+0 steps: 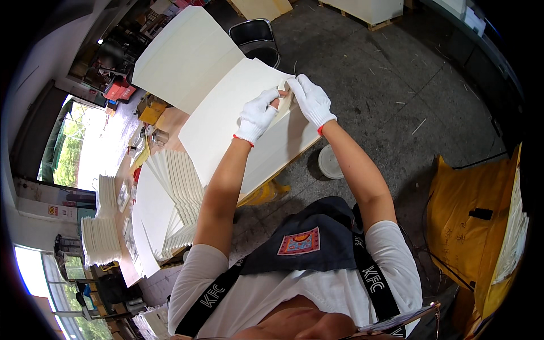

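Observation:
A large white paper sheet point(218, 107) lies across the table, its right-hand edge raised and curled. My left hand point(258, 117), in a white glove with a red cuff and bare fingertips showing, pinches that edge. Close beside it, my right hand point(311, 102), gloved alike, has its fingers bent over the sheet's far right corner. Its fingertips are partly hidden. Under the raised edge more white paper point(272, 156) covers the table up to its near right side. Beyond the sheet another big off-white board or sheet point(184, 59) slants up toward the back.
Fanned, folded white papers point(178, 187) lie left of my left forearm, with more stacks point(102, 241) beyond. A metal cup point(161, 137) stands on the table. A black chair point(252, 33) is behind it, a white bucket point(330, 162) on the floor, a yellow sack point(473, 226) at right.

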{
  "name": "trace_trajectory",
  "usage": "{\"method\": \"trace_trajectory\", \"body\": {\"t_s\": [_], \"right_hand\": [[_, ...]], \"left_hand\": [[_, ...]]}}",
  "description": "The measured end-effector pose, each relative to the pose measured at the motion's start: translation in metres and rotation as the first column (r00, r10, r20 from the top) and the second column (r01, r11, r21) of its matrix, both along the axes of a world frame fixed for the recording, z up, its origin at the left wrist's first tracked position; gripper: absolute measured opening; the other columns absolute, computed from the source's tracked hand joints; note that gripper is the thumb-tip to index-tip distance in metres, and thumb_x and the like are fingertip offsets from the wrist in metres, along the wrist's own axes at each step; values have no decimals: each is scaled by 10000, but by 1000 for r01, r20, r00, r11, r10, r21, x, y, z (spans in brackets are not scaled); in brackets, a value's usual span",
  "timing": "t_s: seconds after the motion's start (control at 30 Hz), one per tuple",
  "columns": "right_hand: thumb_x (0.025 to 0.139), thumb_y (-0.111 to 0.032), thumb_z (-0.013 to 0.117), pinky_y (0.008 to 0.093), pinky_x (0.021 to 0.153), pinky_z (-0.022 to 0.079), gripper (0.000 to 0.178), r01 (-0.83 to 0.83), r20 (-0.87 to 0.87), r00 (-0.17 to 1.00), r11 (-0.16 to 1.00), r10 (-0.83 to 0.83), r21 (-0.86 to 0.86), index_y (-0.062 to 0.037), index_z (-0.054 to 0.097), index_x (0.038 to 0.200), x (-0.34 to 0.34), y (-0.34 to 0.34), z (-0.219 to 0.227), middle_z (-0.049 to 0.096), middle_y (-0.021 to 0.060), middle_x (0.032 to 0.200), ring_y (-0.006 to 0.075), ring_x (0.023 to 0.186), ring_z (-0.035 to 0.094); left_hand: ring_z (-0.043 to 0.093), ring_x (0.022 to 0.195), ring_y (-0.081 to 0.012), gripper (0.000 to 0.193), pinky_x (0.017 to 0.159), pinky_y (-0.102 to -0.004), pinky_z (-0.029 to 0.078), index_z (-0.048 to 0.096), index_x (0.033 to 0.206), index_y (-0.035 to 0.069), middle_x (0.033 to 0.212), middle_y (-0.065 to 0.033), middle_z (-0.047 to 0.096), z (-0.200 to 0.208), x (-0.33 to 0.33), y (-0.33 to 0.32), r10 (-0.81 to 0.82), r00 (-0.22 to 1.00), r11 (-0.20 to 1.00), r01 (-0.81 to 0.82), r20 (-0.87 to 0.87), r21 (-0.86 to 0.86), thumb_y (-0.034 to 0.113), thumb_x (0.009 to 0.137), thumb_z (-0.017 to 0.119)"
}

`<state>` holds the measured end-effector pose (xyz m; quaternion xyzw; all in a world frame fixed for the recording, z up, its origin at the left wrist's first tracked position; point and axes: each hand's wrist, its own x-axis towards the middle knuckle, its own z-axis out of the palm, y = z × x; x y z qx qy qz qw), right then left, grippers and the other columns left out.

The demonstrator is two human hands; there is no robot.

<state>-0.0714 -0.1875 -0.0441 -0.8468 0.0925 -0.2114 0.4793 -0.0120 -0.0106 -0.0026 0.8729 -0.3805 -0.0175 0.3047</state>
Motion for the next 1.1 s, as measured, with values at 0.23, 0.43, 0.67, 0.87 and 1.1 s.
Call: {"method": "trace_trajectory", "body": {"t_s": [0.23, 0.43, 0.67, 0.87, 1.1], "right_hand": [[1039, -502, 334, 525, 812, 479, 466, 10, 0, 1000, 1000, -10, 5, -108, 571, 1111, 3, 0, -4, 683, 234, 986, 431, 936, 649], [1037, -512, 341, 525, 809, 478, 466, -1, -7, 1000, 999, 1, 51, -106, 564, 1087, -2, 1, 2, 679, 231, 973, 432, 928, 648], [1032, -512, 372, 521, 786, 474, 450, 24, 36, 999, 996, -27, 82, -106, 561, 1071, 4, 0, -9, 674, 231, 950, 438, 907, 643], [1035, -497, 372, 520, 786, 472, 436, 32, 43, 998, 995, -36, 91, -108, 566, 1061, 1, 2, -7, 671, 232, 939, 444, 909, 637], [996, -592, 415, 488, 826, 481, 520, 14, -24, 1000, 994, -11, 105, -105, 591, 1042, -9, -11, 7, 687, 217, 954, 418, 942, 654]], "left_hand": [[693, 1038, -306, 346, 917, -351, 529, 667, 1238, 162, 1159, -149, 709, -1, -2, -2, 5, 998, 1000, -6, 60, 15, 280, 914, 690], [700, 1025, -298, 303, 912, -350, 526, 669, 1255, 159, 1125, -158, 719, 7, -9, -5, 56, 998, 998, -56, -21, -35, 215, 974, 571], [699, 936, -274, 281, 853, -340, 539, 677, 1222, 147, 1059, -138, 723, 0, -1, -1, -52, 995, 999, 53, 83, -6, 223, 970, 580], [700, 919, -264, 359, 849, -342, 545, 676, 1215, 152, 1055, -130, 726, -5, 1, -2, -29, 993, 1000, 28, 111, 14, 262, 878, 732], [637, 1136, -306, 426, 922, -392, 544, 670, 1235, 187, 1281, -92, 649, 1, -16, -3, -103, 929, 994, 81, 356, 77, 230, 812, 704]]}}
